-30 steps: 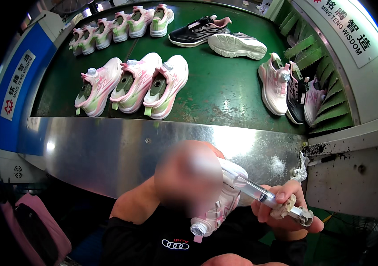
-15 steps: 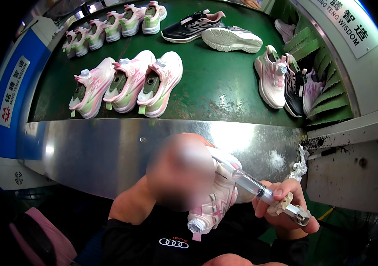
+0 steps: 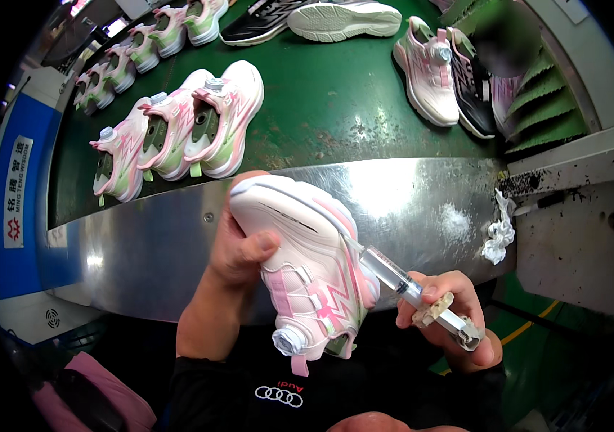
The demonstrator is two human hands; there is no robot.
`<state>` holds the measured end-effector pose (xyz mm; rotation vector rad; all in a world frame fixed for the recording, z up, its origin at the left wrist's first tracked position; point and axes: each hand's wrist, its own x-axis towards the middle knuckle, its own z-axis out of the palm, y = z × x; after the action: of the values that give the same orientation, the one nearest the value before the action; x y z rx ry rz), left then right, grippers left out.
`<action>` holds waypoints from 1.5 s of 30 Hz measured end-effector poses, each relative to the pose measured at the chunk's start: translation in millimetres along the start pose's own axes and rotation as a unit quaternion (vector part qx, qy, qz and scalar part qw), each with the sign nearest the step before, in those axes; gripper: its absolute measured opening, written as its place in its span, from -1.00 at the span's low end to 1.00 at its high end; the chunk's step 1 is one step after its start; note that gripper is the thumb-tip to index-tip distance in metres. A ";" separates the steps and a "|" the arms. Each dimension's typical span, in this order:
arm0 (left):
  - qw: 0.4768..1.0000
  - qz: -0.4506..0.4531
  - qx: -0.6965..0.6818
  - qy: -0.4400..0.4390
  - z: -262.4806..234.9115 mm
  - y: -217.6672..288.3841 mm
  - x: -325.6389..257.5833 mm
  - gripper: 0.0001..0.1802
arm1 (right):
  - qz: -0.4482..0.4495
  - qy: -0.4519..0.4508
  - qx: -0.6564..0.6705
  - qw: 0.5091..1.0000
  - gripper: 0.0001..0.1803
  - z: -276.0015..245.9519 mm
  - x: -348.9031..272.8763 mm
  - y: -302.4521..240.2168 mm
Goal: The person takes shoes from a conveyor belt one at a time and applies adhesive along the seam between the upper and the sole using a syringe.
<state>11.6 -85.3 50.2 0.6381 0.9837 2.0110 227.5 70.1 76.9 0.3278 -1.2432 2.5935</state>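
Note:
A white and pink sneaker [image 3: 299, 241] with a round lacing dial is tilted in my left hand [image 3: 235, 252], its toe up and its heel toward me. My left thumb presses on the upper, while the fingers go out of sight behind the toe. My right hand [image 3: 458, 299] grips a clear syringe [image 3: 390, 275] with tan, crusty material around its flange and plunger end. The syringe's tip meets the sneaker's side, along the line between upper and sole. I cannot make out any liquid leaving the tip.
Beyond a metal ledge [image 3: 285, 194], a green conveyor belt [image 3: 321, 108] carries three similar sneakers [image 3: 227, 122], a far row, and a black pair, one sole outward. More shoes [image 3: 429, 79] stand right, beside green strip curtains [image 3: 548, 108]. Crumpled white paper [image 3: 498, 234] lies on the ledge.
The view has shifted, so the belt's shoes sit higher and further left. A blur that covered my left hand and the sneaker's toe is gone. The syringe stays against the sneaker.

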 end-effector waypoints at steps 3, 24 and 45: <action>0.999 -0.023 0.010 -0.030 6.2 2.7 7.3 -0.24 | -0.006 -0.006 -0.012 1.000 0.04 -4.5 -2.2 3.1; 0.993 -0.096 -0.025 0.070 -37.4 -12.1 -2.8 -0.29 | 0.061 0.038 0.031 0.997 0.00 2.2 -49.8 10.1; 0.969 -0.150 -0.154 0.122 -22.4 -13.1 2.2 -0.35 | 0.030 0.067 -0.032 0.997 -0.05 1.0 -81.0 16.4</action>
<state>0.2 -87.7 26.9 0.0686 0.8238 1.9394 299.0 49.4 40.8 0.1040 -1.3051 2.5699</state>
